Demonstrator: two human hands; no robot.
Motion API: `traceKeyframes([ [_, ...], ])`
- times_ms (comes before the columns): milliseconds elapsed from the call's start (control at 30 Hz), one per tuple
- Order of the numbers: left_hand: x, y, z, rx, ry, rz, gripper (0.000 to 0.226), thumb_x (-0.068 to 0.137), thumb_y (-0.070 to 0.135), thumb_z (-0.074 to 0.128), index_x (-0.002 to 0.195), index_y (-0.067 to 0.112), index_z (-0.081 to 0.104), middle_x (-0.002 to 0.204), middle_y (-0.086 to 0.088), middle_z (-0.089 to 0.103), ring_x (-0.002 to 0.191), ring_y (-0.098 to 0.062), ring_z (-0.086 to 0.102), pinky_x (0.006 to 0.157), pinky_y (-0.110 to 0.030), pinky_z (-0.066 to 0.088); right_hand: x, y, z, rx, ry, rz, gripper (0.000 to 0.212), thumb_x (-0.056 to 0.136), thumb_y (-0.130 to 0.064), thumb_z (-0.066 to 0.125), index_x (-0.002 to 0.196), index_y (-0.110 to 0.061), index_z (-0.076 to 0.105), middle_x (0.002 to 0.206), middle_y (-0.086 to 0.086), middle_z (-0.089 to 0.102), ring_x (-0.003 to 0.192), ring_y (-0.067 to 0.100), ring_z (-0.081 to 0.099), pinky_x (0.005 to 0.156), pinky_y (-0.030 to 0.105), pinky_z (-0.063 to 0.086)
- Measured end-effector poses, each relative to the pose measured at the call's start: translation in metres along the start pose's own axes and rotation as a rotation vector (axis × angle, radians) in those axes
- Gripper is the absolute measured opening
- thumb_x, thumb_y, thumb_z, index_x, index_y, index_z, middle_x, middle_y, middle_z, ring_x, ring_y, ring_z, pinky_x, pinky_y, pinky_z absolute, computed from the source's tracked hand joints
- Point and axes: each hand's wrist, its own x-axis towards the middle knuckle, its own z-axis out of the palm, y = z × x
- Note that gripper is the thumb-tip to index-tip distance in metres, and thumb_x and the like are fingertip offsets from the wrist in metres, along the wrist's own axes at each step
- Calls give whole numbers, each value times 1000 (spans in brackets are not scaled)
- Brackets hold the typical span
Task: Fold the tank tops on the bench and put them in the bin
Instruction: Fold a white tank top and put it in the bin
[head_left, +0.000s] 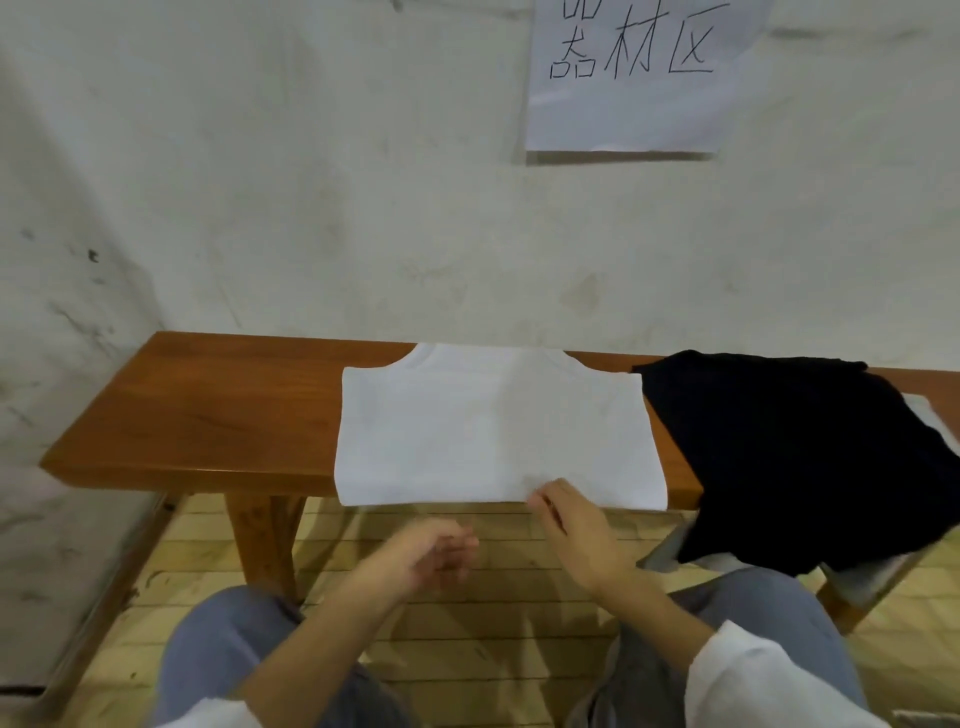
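The white fabric tank top (493, 431) lies flat on the long brown wooden bench (208, 415), its neck toward the far edge by the wall and its hem just over the near edge. Your right hand (576, 530) is at that hem, right of its middle. Its fingers are curled and, as far as the blur allows, pinching the cloth. Your left hand (431, 558) hangs before the near edge, loosely curled, holding nothing. A crumpled black garment (779, 457) drapes over the bench's right part, touching the top's right side.
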Motion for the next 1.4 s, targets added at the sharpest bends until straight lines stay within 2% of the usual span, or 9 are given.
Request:
traceKeyframes([
  [167,7,0,-34,-639,37,48,23,88,0,58,110,5,59,110,-15,64,104,-30,61,83,-39,51,-3,22,4,949,17,789,39,93,-43,53,120,-15,46,113,7,57,106,25,58,84,33,50],
  [267,3,3,-39,-782,46,85,21,82,-3,59,101,6,59,99,-13,65,99,-26,61,85,-36,47,0,29,-13,1534,110,921,37,89,-27,64,117,-5,51,116,13,57,116,29,52,101,41,42],
  [367,0,1,-39,-790,27,92,23,71,3,66,92,7,58,70,-7,62,72,-16,55,69,-26,42,0,27,-22,1671,189,913,30,87,-20,64,112,-6,54,113,13,60,112,28,54,104,41,40],
  [433,0,-1,-39,-751,54,88,16,78,10,67,92,6,59,61,-4,57,65,-14,48,65,-25,38,0,27,-24,1691,213,904,28,87,-19,64,111,-9,55,109,10,62,109,26,57,103,41,40],
  [600,0,1,-38,-721,67,153,17,91,22,58,101,8,57,91,-8,60,85,-21,56,75,-33,45,3,27,-30,1695,277,871,13,91,-25,59,96,-13,55,82,3,61,88,19,60,86,37,45],
  [733,-14,18,-37,-624,162,298,20,99,28,45,101,12,57,88,-7,60,82,-21,58,73,-33,46,13,18,-41,1456,377,803,29,98,-32,47,78,-12,52,71,4,57,82,22,62,82,38,48],
  [967,-50,41,-10,-403,654,687,20,99,34,45,104,18,57,90,-3,65,70,-15,62,59,-24,49,13,-26,-62,1024,608,557,26,101,-34,41,116,-15,51,98,3,64,89,17,64,76,29,53],
  [1167,-99,56,17,-486,639,830,26,101,38,39,82,24,51,62,3,59,48,-9,57,49,-24,46,-11,-62,-76,873,930,476,28,101,-37,41,77,-25,51,75,-3,57,70,10,56,61,21,46],
  [1400,-131,60,23,-517,614,935,27,101,33,38,81,21,50,49,10,58,44,-5,58,47,-18,48,-30,-83,-91,830,1071,362,25,100,-37,43,77,-30,48,74,-6,54,69,7,55,61,17,44],
])
